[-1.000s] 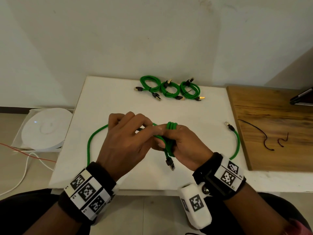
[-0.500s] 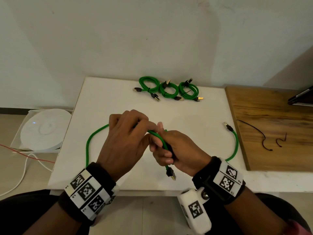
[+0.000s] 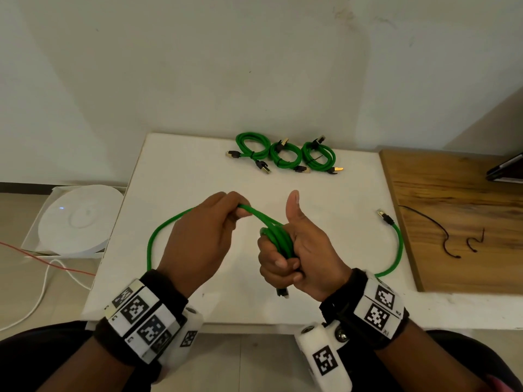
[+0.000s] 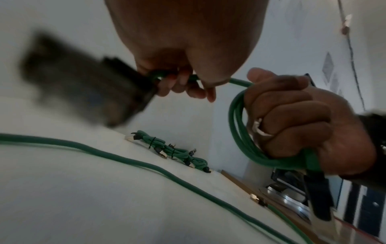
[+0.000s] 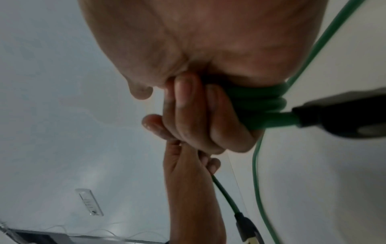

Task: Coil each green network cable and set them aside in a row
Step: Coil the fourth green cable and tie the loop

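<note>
My right hand [image 3: 283,261] grips a small coil of the green network cable [image 3: 278,240], thumb pointing up; a black plug [image 3: 283,292] hangs below the fist. My left hand [image 3: 240,213] pinches the strand leading off the coil, a little up and to the left. The loose length [image 3: 150,250] loops on the white table [image 3: 198,171] at left, and a free plug [image 3: 383,216] lies at right. Three coiled cables [image 3: 285,157] sit in a row at the back. In the left wrist view my right hand [image 4: 292,123] holds the coil [image 4: 240,128]. The right fingers [image 5: 198,115] wrap the coil [image 5: 256,99].
A wooden board [image 3: 458,278] adjoins the table on the right, with two black ties [image 3: 435,230] on it and a dark device [image 3: 506,168] at its far corner. On the floor at left stands a round white device [image 3: 76,219] in a box, with red and white wires [image 3: 42,278].
My hands have drawn apart. The right thumb has lifted off the coil and points up. The left hand has pulled the strand up and to the left.
</note>
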